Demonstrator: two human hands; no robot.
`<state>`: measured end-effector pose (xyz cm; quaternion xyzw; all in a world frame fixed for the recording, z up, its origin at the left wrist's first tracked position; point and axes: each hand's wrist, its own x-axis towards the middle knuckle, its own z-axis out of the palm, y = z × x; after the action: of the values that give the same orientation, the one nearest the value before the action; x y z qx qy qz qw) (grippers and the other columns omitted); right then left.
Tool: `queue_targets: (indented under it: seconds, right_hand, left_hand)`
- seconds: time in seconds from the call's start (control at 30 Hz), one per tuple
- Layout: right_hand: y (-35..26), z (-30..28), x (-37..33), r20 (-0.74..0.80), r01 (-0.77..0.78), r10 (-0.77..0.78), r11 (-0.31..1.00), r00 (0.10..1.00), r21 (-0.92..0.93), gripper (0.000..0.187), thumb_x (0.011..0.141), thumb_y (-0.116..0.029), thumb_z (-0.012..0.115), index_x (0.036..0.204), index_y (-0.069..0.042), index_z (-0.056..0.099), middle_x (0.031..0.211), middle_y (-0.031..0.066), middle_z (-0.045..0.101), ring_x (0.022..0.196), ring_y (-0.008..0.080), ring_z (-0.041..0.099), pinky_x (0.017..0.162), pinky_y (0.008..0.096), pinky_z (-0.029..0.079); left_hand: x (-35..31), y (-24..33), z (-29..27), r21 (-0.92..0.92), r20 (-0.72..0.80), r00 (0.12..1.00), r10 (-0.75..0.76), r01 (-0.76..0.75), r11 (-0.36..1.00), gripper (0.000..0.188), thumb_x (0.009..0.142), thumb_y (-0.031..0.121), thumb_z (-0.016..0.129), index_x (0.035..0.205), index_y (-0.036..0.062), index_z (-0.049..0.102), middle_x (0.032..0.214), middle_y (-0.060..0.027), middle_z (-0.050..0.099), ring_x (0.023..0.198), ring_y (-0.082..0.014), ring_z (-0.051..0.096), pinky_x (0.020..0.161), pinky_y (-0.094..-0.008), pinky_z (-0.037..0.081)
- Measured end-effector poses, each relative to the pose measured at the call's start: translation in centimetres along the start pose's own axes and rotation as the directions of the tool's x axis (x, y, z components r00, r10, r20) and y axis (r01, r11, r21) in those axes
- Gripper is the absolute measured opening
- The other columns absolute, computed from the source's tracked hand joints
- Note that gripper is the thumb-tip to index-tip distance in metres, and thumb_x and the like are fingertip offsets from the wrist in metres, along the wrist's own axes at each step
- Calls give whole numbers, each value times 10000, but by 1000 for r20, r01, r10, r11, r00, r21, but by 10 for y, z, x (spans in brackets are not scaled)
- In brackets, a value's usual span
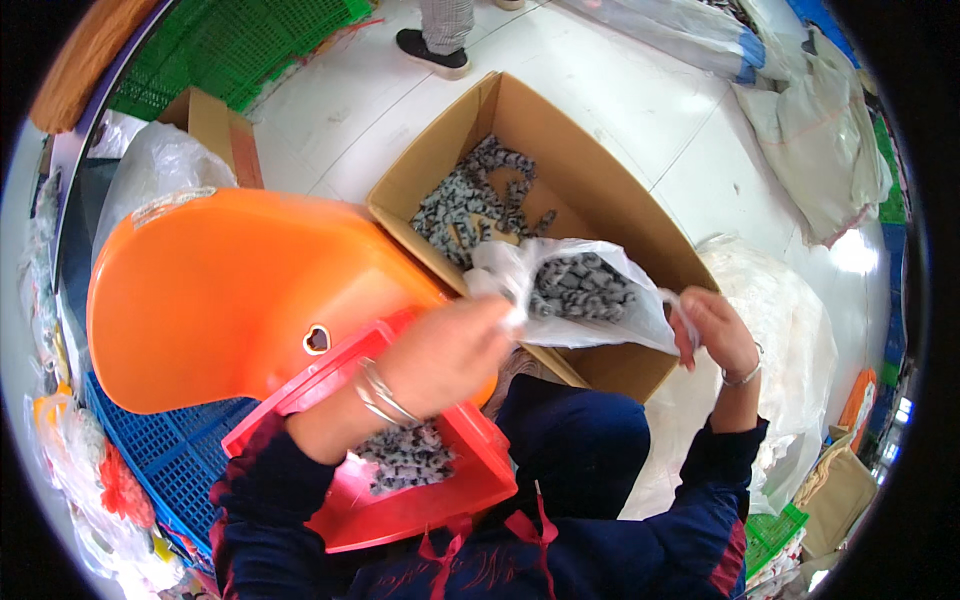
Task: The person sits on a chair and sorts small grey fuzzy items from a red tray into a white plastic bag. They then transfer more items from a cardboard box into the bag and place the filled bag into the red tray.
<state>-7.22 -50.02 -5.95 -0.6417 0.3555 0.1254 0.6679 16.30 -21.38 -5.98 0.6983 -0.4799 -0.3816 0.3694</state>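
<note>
A white plastic bag (640,325) hangs with its mouth spread over the near side of a cardboard box (620,180). Inside the bag lie many small grey-and-black furry pieces (580,287). My left hand (455,350) grips the bag's left edge, its fingers closed and slightly blurred. At the other side, my right hand (715,325) pinches the right edge of the bag. More of the same furry pieces (470,200) are heaped in the box's far left part. Under my left forearm sits a red plastic bin (400,520) holding further grey furry pieces (408,458).
An orange plastic chair (220,290) stands to the left, above a blue plastic crate (185,455). Green crates (220,50) are at the far left. A large translucent bag (780,340) lies right of the box. Beyond it, a person's shoe (433,55) rests on the tiled floor.
</note>
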Motion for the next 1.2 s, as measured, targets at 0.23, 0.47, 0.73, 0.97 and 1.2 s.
queue_targets:
  seconds: [0.23,0.47,0.73,0.97,1.2]
  right_hand:
    - [6,-28,109,-88,75,-211,660,974,-747,186,938,-212,536,829,-65,572,707,-5,549,669,60,488,588,250,431]
    - [59,80,342,-173,-401,458,465,872,-790,544,882,-509,557,1100,-15,620,952,189,673,799,281,674,614,403,533]
    - [152,119,391,-223,-231,66,382,973,-895,422,866,-304,570,1162,-11,638,1171,258,627,1100,393,607,914,441,495]
    - [80,118,408,-152,160,-560,468,815,-869,315,856,-145,537,1114,33,566,1107,308,591,1057,435,579,930,482,468]
    - [92,147,450,-240,-116,-397,310,886,-943,332,853,-101,510,1162,6,564,1170,237,568,1068,444,558,994,497,420]
  left_hand:
    - [-1,5,69,191,447,889,98,-202,961,163,854,139,532,946,12,574,877,-151,623,807,-329,640,701,-436,512]
    - [-9,7,79,154,521,842,142,-256,954,153,821,134,536,870,27,633,865,-133,624,787,-277,660,666,-393,515]
    - [-21,-3,70,187,462,872,164,-277,942,188,818,157,543,871,32,673,869,-133,632,776,-248,643,618,-348,484]
    - [-24,-5,73,231,397,903,163,-270,935,202,807,171,551,870,43,694,846,-118,628,777,-233,625,622,-342,472]
    - [-24,-5,54,194,561,810,169,-327,925,196,793,182,560,849,54,698,848,-117,630,779,-235,612,612,-343,467]
